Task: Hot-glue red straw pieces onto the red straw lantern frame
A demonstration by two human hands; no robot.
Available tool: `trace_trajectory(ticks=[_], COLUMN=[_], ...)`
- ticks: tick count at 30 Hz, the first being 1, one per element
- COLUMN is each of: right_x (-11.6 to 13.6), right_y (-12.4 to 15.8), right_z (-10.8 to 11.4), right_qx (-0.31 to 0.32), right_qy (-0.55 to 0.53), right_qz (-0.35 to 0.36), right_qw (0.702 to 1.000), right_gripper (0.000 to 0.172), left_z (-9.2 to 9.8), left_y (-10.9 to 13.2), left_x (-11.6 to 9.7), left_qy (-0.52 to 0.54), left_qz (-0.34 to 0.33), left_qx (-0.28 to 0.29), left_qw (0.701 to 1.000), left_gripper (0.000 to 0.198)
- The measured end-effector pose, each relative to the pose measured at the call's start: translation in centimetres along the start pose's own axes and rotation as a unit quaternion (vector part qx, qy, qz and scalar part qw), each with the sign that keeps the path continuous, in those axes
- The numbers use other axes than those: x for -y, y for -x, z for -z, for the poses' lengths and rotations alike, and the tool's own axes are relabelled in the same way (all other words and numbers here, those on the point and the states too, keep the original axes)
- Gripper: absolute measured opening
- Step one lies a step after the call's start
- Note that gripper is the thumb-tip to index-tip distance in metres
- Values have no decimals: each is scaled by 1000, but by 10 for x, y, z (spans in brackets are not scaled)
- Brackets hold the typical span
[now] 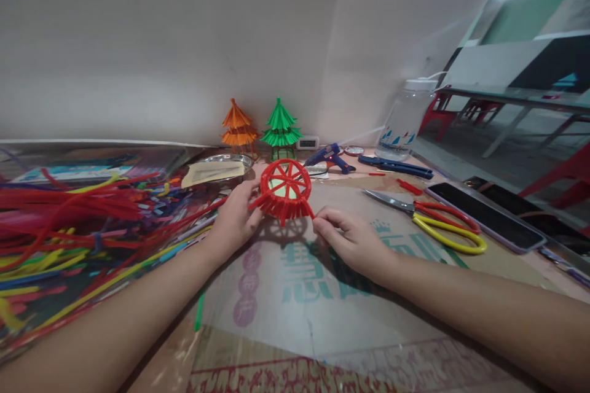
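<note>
A red pipe-cleaner wheel [286,180] with spokes and a fringe of short strips hangs above the printed sheet. My left hand [238,216] is closed on its left edge. With thumb and fingertips, my right hand [343,234] pinches the end of a red strip at the wheel's lower right. Behind the wheel stand an orange tiered pipe-cleaner pagoda [238,123] and a green one [279,126]. A blue glue gun [332,158] lies to the right of them.
Loose pipe cleaners [83,215] are heaped at left beside a metal dish [225,166]. At right lie scissors [442,221], a phone [488,215] and a blue tool [396,166]. A clear bottle [401,120] stands behind them, against a white panel [161,43].
</note>
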State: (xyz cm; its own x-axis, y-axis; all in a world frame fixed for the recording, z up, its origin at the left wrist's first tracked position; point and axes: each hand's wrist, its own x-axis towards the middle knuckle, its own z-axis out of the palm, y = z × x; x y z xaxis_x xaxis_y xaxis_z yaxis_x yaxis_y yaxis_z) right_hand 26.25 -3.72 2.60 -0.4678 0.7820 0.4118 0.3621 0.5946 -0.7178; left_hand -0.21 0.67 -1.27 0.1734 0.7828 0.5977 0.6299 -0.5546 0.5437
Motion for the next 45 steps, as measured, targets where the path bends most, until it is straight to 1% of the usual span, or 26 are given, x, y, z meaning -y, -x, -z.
trace_trajectory(ticks=[3,6,12,16,19,22,24,26,29,34,40,45], right_x=[0,-1,1,1,-3,-7,-7,-6,-2,1,0,0], right_y=[-2,-2,-2,-2,-3,-5,-6,-7,-7,-7,-8,-7], right_z=[0,-1,0,-1,-3,-4,-4,-3,-3,-7,-6,-6], right_qx=[7,3,16,20,43,76,80,68,51,61,31,37], right_qy=[5,-2,-10,-21,-94,-200,-243,-264,-269,-266,-310,-309], right_qz=[-7,-29,-43,-58,-100,-158,-187,-202,-207,-211,-218,-218], right_qw=[1000,1000,999,998,990,964,948,941,939,938,925,925], right_gripper=[26,29,31,34,45,60,66,66,63,55,50,48], left_z=[0,1,2,1,0,-1,-1,-2,-2,-1,-2,-3], left_y=[0,-1,-2,-1,1,1,1,1,1,0,0,0], left_x=[0,-1,-6,-5,-1,1,1,0,-1,-2,-1,1], left_qy=[-2,-9,-12,-12,-9,-8,-8,-7,-6,-6,4,7], left_qz=[-10,-15,-15,-8,-7,-11,-14,-14,-11,-8,-3,-5], left_qx=[0,-1,8,9,10,9,8,6,5,9,4,5], left_qw=[1000,1000,1000,1000,1000,1000,1000,1000,1000,1000,1000,1000], left_gripper=[45,43,41,42,43,43,43,43,44,41,42,43])
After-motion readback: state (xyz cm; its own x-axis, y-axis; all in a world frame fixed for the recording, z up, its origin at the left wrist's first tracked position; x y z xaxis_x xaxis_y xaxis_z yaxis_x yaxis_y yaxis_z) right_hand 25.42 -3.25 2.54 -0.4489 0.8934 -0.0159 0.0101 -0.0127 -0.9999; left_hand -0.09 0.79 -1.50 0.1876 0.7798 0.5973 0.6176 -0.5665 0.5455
